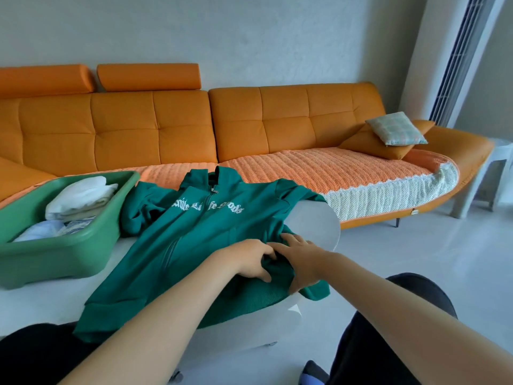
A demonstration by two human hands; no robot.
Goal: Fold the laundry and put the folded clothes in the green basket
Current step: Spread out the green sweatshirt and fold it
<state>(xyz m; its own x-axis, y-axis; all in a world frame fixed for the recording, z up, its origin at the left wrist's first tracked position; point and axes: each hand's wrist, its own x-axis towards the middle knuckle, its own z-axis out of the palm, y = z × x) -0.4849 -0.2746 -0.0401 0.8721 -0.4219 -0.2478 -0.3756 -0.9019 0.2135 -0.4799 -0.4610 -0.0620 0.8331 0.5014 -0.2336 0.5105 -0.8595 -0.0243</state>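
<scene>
Our left hand (249, 263) and right hand (301, 261) both pinch a bunched sleeve of the green hoodie (211, 240) spread on the white table (316, 226) (zip up, lettering showing), beside the green basket (55, 257).

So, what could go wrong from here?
1. The left hand and right hand grip a sleeve of the green zip hoodie, whose hem overhangs the edge of the white table; a pull might slide it off.
2. The other sleeve lies bunched beside the green basket, so the fold may come uneven.
</scene>
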